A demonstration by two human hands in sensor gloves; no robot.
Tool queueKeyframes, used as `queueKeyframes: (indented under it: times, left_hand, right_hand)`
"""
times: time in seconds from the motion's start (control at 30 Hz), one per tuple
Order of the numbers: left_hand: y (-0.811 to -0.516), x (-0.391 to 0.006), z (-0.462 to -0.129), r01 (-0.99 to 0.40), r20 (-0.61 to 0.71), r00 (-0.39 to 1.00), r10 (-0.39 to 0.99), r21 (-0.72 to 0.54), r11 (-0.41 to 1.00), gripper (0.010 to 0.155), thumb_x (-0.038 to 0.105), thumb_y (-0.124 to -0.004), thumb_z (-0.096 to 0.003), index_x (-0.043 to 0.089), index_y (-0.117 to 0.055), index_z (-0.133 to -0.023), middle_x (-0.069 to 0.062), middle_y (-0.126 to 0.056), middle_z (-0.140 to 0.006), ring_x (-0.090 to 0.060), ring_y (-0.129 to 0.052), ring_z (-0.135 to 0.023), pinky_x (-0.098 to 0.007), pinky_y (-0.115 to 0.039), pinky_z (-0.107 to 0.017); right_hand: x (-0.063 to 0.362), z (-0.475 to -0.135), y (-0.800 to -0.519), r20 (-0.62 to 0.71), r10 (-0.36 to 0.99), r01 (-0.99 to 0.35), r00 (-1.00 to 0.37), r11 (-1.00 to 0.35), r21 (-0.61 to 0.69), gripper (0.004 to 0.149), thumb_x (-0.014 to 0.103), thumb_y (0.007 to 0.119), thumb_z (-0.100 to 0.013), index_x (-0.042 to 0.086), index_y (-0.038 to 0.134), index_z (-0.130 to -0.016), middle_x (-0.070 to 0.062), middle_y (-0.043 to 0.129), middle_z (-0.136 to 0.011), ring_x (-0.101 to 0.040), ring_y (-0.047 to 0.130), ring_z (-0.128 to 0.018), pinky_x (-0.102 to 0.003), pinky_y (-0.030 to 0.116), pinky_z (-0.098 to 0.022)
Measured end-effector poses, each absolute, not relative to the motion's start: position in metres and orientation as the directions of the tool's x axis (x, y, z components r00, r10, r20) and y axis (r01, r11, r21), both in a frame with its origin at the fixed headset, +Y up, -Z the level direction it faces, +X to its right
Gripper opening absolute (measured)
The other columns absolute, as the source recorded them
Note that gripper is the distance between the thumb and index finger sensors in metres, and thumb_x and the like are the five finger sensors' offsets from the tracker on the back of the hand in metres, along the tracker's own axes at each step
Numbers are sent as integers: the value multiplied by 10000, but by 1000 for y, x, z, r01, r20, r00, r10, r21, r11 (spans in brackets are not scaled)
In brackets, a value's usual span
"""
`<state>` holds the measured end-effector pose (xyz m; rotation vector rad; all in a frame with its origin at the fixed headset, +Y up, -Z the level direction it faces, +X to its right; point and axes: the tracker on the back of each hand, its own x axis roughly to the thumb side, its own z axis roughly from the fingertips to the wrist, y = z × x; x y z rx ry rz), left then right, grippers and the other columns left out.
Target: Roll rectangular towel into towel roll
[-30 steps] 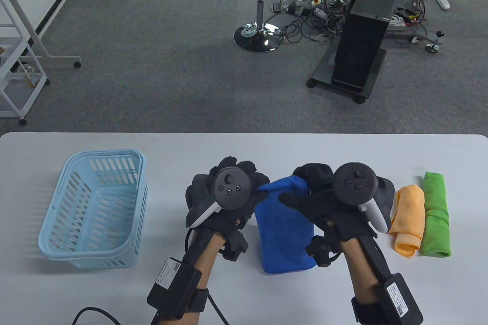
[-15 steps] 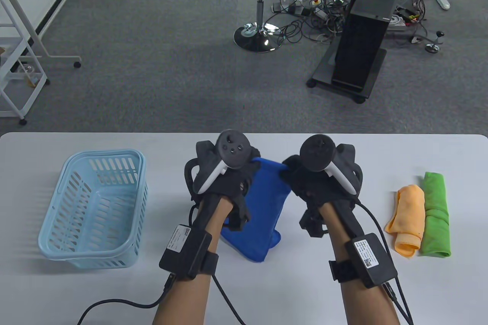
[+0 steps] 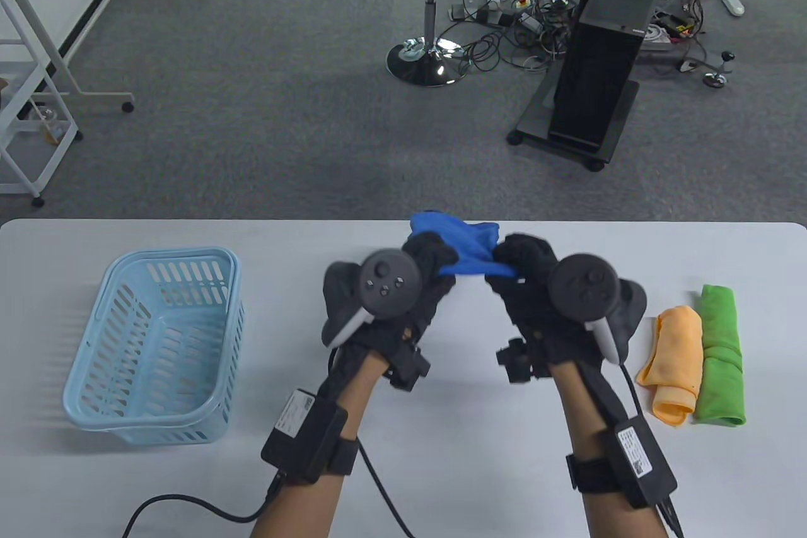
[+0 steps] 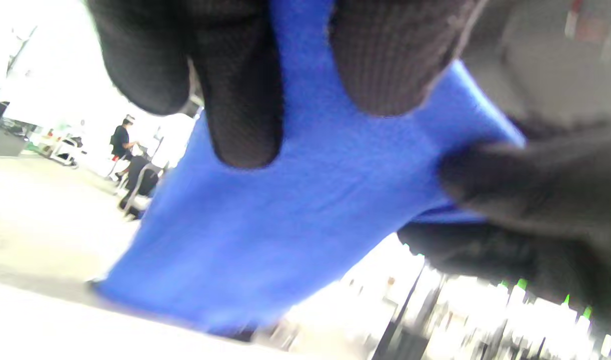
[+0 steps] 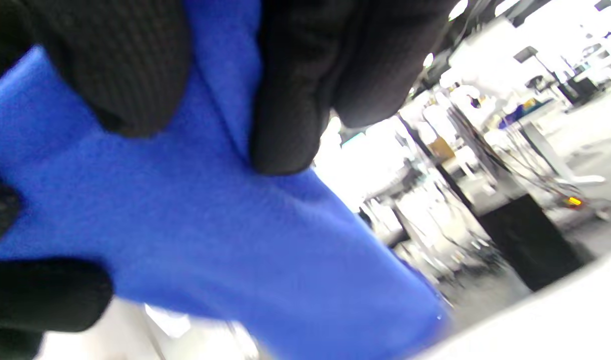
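The blue towel (image 3: 463, 243) is held between both hands above the far middle of the white table (image 3: 441, 468). My left hand (image 3: 429, 260) pinches its left end and my right hand (image 3: 514, 263) pinches its right end. The cloth bunches between them and flips away toward the table's far edge. In the left wrist view the blue towel (image 4: 265, 220) hangs from curled black fingers (image 4: 245, 100), its lower edge near the tabletop. In the right wrist view the blue towel (image 5: 225, 240) stretches from under the fingers (image 5: 285, 110) down to the right.
A light blue plastic basket (image 3: 154, 345) stands on the table's left. An orange rolled towel (image 3: 676, 361) and a green rolled towel (image 3: 720, 355) lie side by side at the right. Cables trail from both wrists toward the near edge.
Both hands have moved away toward the table's far edge with the blue towel. The towel, which lay flat and long a second ago, is lifted and thrown forward, off the near part of the table.
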<state>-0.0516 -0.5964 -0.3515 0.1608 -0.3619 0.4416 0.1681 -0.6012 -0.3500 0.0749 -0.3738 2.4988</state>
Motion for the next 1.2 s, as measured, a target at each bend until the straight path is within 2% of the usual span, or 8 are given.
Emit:
queueKeyframes:
  times: [0.13, 0.23, 0.47, 0.57, 0.73, 0.83, 0.97, 1.2]
  left_hand:
    - [-729, -38, -327, -196, 295, 921, 255, -213, 957, 467, 432, -864, -381, 343, -939, -834, -136, -858, -977, -166, -1110, -475, -458, -891, -388]
    - [-769, -38, -308, -162, 246, 936, 253, -338, 927, 470, 431, -865, -381, 337, -941, -835, -120, -867, -972, -176, -1091, -505, -460, -881, -399]
    - [-751, -40, -280, -67, 265, 956, 128, -227, 971, 473, 445, -857, -376, 323, -951, -824, -111, -946, -895, -186, -1097, -493, -468, -876, -396]
    - [-746, -47, -263, -76, 230, 964, 134, -244, 967, 484, 459, -845, -385, 308, -946, -834, -107, -980, -859, -193, -1100, -493, -471, -874, -399]
    - [-752, -59, -250, -174, 168, 961, 220, -252, 952, 494, 460, -835, -394, 283, -941, -843, -118, -990, -845, -207, -1104, -486, -478, -872, -392]
    - [-757, -61, -251, -210, 149, 955, 256, -267, 940, 499, 465, -828, -395, 282, -937, -847, -121, -988, -845, -203, -1105, -485, -474, -873, -390]
    - [-759, -64, -252, -263, 131, 943, 306, -270, 926, 504, 468, -832, -392, 267, -947, -840, -132, -1000, -825, -199, -1113, -433, -469, -879, -368]
    - [-751, -70, -251, -253, 177, 937, 300, -245, 936, 513, 476, -861, -370, 266, -963, -827, -123, -1026, -795, -191, -1116, -381, -469, -883, -356]
  right_hand:
    - [162, -323, -734, 62, 453, -453, -889, -891, 14, 535, 385, 908, -239, 217, 838, -743, -93, 790, -866, -156, 1022, -638, -443, 807, -569]
    - [161, -304, -774, 11, 392, -378, -920, -893, 245, 624, 451, 905, -223, 211, 782, -786, -99, 726, -904, -203, 944, -703, -493, 755, -598]
    - [166, -286, -752, 77, 251, -214, -965, -921, 326, 806, 539, 864, -215, 203, 621, -907, -103, 538, -989, -270, 780, -814, -557, 642, -645]
    - [175, -280, -736, 79, 295, -251, -952, -904, 345, 875, 532, 858, -244, 201, 551, -994, -121, 468, -1023, -308, 710, -875, -581, 586, -672]
    - [158, -257, -730, 177, 517, -442, -838, -832, 336, 823, 512, 860, -267, 225, 584, -987, -116, 452, -1019, -338, 613, -926, -606, 513, -695]
    - [140, -254, -743, 214, 377, -279, -901, -883, 377, 857, 518, 855, -269, 273, 527, -1023, -104, 347, -1048, -363, 459, -983, -623, 423, -721]
    - [137, -259, -754, 233, 290, -251, -928, -951, 181, 489, 409, 820, -294, 251, 866, -754, -56, 624, -936, -303, 697, -868, -587, 552, -676]
    - [152, -263, -758, 206, 333, -284, -920, -930, 234, 495, 425, 793, -310, 236, 876, -760, -59, 656, -927, -295, 732, -853, -582, 573, -670]
